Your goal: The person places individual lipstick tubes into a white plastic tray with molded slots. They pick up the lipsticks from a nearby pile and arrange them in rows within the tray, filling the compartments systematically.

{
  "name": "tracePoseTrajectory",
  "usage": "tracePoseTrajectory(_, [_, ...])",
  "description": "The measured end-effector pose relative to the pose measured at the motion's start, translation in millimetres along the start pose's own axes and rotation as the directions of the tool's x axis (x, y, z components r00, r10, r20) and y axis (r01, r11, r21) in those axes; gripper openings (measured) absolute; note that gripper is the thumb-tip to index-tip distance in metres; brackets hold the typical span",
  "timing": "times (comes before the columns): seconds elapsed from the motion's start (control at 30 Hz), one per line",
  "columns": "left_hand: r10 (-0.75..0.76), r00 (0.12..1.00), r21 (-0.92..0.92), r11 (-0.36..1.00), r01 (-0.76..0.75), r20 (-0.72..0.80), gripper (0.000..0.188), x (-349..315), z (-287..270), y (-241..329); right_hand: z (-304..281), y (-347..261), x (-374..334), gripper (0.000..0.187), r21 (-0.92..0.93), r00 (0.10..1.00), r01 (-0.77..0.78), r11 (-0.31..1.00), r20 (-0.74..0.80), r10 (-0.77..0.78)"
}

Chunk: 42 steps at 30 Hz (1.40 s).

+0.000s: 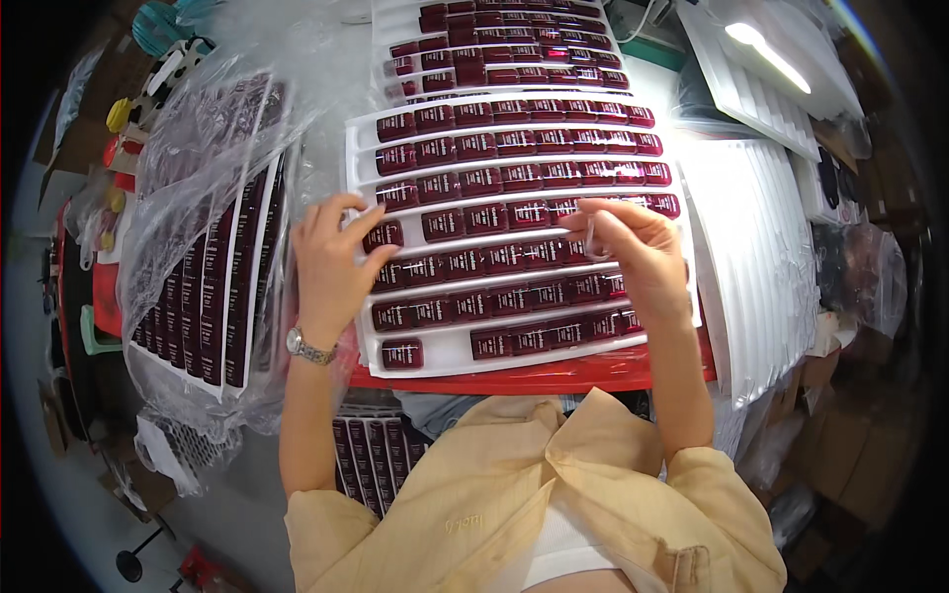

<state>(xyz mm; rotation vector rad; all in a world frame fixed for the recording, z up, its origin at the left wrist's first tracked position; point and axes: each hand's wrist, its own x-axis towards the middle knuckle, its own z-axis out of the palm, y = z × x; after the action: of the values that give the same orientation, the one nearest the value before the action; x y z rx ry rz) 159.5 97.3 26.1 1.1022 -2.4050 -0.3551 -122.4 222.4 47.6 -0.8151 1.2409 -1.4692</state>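
Nearest to us is the wearer's tan shirt, below a white tray of dark red bottles in rows. We see the left hand at the tray's left edge, thumb and forefinger partly open about the end bottle of a middle row (a bare space separates it from its neighbours); whether they grip it, we cannot tell. The right hand hovers over that row's other end, its fingers drawn nearly together; a thin, pale loop shows beside them, though we cannot tell whether it is held. We judge the step in hand to be handling or straightening single bottles within their rows. The next move, we think, calls for a light fingertip pinch on the end bottle, without nudging the bottles close by.
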Motion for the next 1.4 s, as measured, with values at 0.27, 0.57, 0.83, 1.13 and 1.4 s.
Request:
tracePoseTrajectory(0.27, [-0.231, 0.972, -0.802, 0.587, 0.112, -0.034, 0.036, -24.5, 11.2, 75.3, 96.9, 9.7, 16.3, 0.018, -0.654, 0.630, 0.623, 0.429, 0.095, -0.771])
tracePoseTrajectory(0.57, [-0.119, 0.986, -0.166, 0.981, 0.099, -0.120, 0.033, -10.2, 6.6, 32.5, -61.0, -26.3, -98.9, 0.050, -0.874, 0.807, 0.331, 0.356, 0.067, -0.586])
tracePoseTrajectory(0.83, [0.021, 0.991, -0.180, 0.984, 0.003, 0.131, 0.033, 0.6, 17.4, 9.4, -191.7, -2.6, -231.3, 0.047, -0.901, 0.847, -0.341, -0.266, -0.172, -0.502])
tracePoseTrajectory(1.13, [0.020, 1.000, -0.240, 0.971, -0.018, 0.007, 0.034, -0.7, 22.5, 90.4, -239.7, -15.2, -218.6, 0.013, -0.974, 0.860, -0.198, -0.106, -0.120, -0.496])
tracePoseTrajectory(1.4, [0.166, 0.986, -0.092, 0.982, -0.166, -0.008, 0.034, 29.6, 109.9, 190.9, -215.3, -52.9, -133.9, 0.018, -0.184, 0.774, 0.144, 0.972, -0.592, -0.226])
